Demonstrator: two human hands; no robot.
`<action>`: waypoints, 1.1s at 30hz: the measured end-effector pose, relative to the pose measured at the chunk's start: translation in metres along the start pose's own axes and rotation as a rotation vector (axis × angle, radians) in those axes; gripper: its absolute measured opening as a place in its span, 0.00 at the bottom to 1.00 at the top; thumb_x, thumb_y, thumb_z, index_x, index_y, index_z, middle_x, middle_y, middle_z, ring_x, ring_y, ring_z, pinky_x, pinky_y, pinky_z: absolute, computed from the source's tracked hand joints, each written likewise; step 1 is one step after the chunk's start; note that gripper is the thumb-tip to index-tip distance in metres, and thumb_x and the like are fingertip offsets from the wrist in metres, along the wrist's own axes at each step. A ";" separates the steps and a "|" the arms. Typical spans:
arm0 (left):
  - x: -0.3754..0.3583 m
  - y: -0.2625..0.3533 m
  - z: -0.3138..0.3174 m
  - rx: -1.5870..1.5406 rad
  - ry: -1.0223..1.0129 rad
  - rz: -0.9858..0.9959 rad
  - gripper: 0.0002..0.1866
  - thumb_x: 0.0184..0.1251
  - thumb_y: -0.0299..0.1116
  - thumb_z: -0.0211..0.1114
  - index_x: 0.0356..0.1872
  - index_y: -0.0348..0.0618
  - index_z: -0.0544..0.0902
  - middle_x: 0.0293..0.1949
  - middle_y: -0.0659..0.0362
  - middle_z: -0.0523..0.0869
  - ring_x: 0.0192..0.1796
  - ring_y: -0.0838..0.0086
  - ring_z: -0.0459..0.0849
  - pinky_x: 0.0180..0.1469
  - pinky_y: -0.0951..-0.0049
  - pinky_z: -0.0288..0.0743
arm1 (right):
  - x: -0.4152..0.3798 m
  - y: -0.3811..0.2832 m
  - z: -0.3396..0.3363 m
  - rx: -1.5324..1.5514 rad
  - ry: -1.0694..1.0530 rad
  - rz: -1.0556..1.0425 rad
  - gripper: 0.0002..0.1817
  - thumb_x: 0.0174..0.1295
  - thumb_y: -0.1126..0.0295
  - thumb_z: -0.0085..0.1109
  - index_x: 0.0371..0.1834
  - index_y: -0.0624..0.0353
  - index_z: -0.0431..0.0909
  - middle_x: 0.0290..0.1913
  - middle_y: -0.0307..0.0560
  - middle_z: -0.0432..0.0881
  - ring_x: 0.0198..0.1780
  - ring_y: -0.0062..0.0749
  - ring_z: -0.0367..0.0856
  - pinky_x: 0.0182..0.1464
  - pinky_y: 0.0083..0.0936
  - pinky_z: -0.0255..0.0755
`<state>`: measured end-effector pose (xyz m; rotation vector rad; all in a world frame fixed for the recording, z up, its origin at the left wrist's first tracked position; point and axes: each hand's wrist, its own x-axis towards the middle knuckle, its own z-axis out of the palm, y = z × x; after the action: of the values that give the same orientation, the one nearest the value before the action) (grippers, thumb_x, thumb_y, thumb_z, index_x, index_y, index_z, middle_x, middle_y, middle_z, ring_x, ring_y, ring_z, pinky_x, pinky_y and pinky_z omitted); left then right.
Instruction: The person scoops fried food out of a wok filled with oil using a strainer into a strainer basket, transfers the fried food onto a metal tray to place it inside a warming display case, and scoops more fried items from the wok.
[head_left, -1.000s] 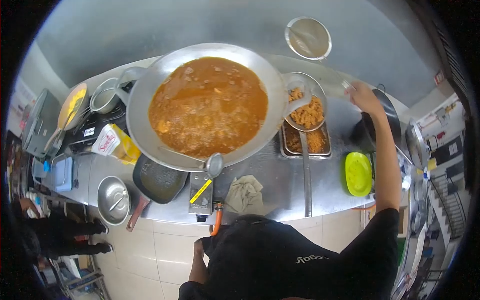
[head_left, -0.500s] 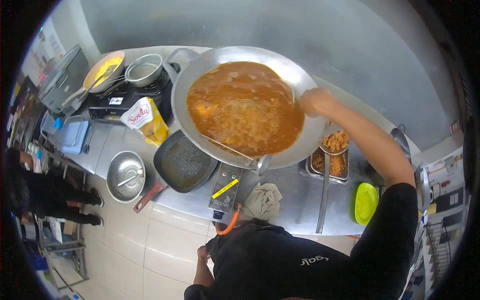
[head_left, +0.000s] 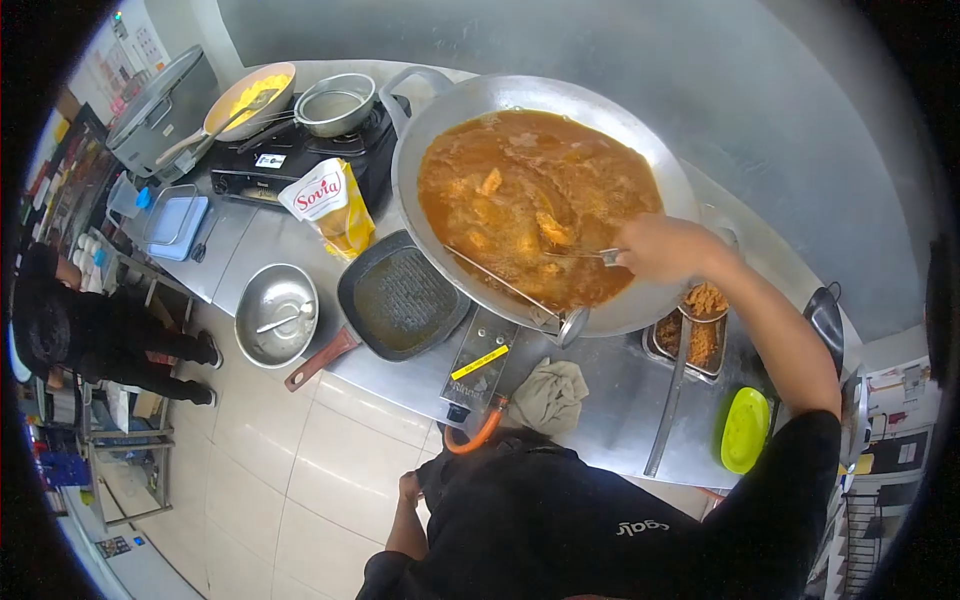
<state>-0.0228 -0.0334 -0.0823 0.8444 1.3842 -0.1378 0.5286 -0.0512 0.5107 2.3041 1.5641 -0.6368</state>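
A large metal wok (head_left: 640,118) full of brown bubbling oil (head_left: 500,140) stands on a burner. Over its right side my right hand (head_left: 668,247) is closed round the handle of a metal utensil (head_left: 585,253), whose far end is in the oil beside fried pieces (head_left: 553,230). A long wire tool (head_left: 500,283) rests across the wok's near edge. Low beside my body, away from the worktop, is my left hand (head_left: 409,487); its fingers look curled, but are too small and partly hidden to read.
Left of the wok are a square pan (head_left: 405,303), a steel bowl (head_left: 276,316), an oil pouch (head_left: 345,210) and a black stove (head_left: 250,185). Rightward lie a strainer (head_left: 705,303), a tray (head_left: 710,365) and a green dish (head_left: 745,430). Another person (head_left: 100,325) stands far left.
My right hand has moved from the wok's right edge inward over the oil, bringing the utensil into clearer view. The whole view has shifted, so the worktop items appear further right.
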 end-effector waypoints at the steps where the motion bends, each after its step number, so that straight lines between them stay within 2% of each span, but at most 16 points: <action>1: -0.002 0.005 -0.001 0.030 0.028 -0.040 0.22 0.62 0.45 0.58 0.51 0.41 0.78 0.38 0.56 0.83 0.38 0.66 0.82 0.36 0.62 0.77 | -0.005 0.000 0.004 0.043 0.024 -0.011 0.12 0.60 0.68 0.54 0.27 0.68 0.78 0.28 0.63 0.79 0.35 0.57 0.79 0.40 0.47 0.71; 4: -0.003 0.019 -0.003 0.103 -0.015 0.003 0.23 0.61 0.45 0.59 0.53 0.40 0.77 0.39 0.56 0.83 0.41 0.65 0.82 0.39 0.62 0.77 | -0.027 -0.006 0.003 0.058 0.041 0.020 0.12 0.61 0.67 0.54 0.27 0.67 0.77 0.29 0.62 0.79 0.36 0.57 0.79 0.40 0.47 0.70; 8: 0.021 0.005 -0.008 -0.073 -0.080 0.108 0.20 0.61 0.41 0.59 0.49 0.38 0.79 0.34 0.57 0.84 0.32 0.68 0.82 0.29 0.68 0.75 | -0.051 -0.009 0.012 0.070 0.125 0.039 0.11 0.61 0.68 0.54 0.28 0.67 0.77 0.29 0.62 0.78 0.37 0.56 0.78 0.40 0.47 0.70; 11: 0.015 0.013 -0.001 -0.113 -0.031 0.145 0.17 0.61 0.39 0.59 0.46 0.38 0.81 0.30 0.58 0.83 0.27 0.71 0.80 0.22 0.72 0.70 | -0.064 -0.013 0.016 0.059 0.164 0.088 0.10 0.61 0.69 0.54 0.28 0.66 0.77 0.30 0.62 0.78 0.37 0.57 0.78 0.40 0.47 0.70; 14: 0.022 0.009 -0.002 -0.079 -0.009 0.146 0.15 0.61 0.38 0.59 0.43 0.39 0.81 0.28 0.59 0.82 0.26 0.74 0.79 0.21 0.73 0.67 | -0.074 -0.015 0.019 0.060 0.214 0.136 0.09 0.61 0.70 0.54 0.28 0.65 0.77 0.29 0.62 0.78 0.37 0.58 0.78 0.41 0.47 0.71; 17: -0.006 0.036 0.000 0.100 -0.032 0.078 0.12 0.61 0.37 0.59 0.40 0.40 0.81 0.26 0.60 0.80 0.25 0.75 0.77 0.21 0.72 0.67 | -0.082 -0.019 0.022 0.016 0.249 0.194 0.07 0.60 0.71 0.54 0.29 0.64 0.77 0.28 0.62 0.78 0.37 0.58 0.78 0.41 0.48 0.71; 23: -0.009 0.034 0.000 -0.002 -0.018 0.115 0.10 0.61 0.38 0.59 0.34 0.43 0.80 0.25 0.62 0.79 0.25 0.76 0.76 0.21 0.73 0.67 | -0.085 -0.017 0.036 -0.131 0.356 0.254 0.05 0.59 0.73 0.53 0.34 0.63 0.77 0.28 0.59 0.80 0.37 0.55 0.81 0.40 0.46 0.73; 25: -0.008 0.032 -0.002 0.126 -0.031 0.175 0.11 0.60 0.39 0.59 0.33 0.43 0.80 0.24 0.62 0.79 0.25 0.76 0.77 0.21 0.73 0.67 | -0.083 -0.016 0.037 -0.159 0.333 0.302 0.07 0.57 0.75 0.52 0.37 0.63 0.79 0.30 0.58 0.82 0.38 0.53 0.82 0.42 0.44 0.75; 29: 0.011 0.022 -0.012 0.522 -0.095 0.345 0.12 0.60 0.40 0.59 0.34 0.41 0.81 0.25 0.62 0.80 0.25 0.75 0.77 0.21 0.74 0.66 | -0.083 -0.003 0.044 -0.150 0.368 0.330 0.07 0.58 0.74 0.53 0.35 0.63 0.78 0.29 0.58 0.82 0.37 0.52 0.83 0.41 0.43 0.75; 32: -0.008 0.031 0.001 0.039 0.011 0.117 0.13 0.60 0.39 0.60 0.36 0.39 0.81 0.26 0.61 0.80 0.25 0.75 0.77 0.21 0.73 0.66 | -0.085 0.008 0.048 -0.109 0.351 0.366 0.07 0.60 0.72 0.53 0.35 0.63 0.79 0.31 0.59 0.82 0.40 0.53 0.82 0.43 0.45 0.74; 33: -0.007 0.030 0.000 0.032 0.003 0.120 0.14 0.60 0.39 0.60 0.38 0.38 0.81 0.26 0.61 0.81 0.25 0.75 0.77 0.21 0.73 0.67 | -0.087 0.011 0.046 -0.081 0.335 0.373 0.07 0.60 0.72 0.52 0.35 0.63 0.79 0.32 0.59 0.82 0.41 0.53 0.81 0.43 0.45 0.74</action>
<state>-0.0078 -0.0149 -0.0625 0.9519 1.3334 -0.0667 0.5021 -0.1469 0.5150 2.6397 1.1975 -0.0973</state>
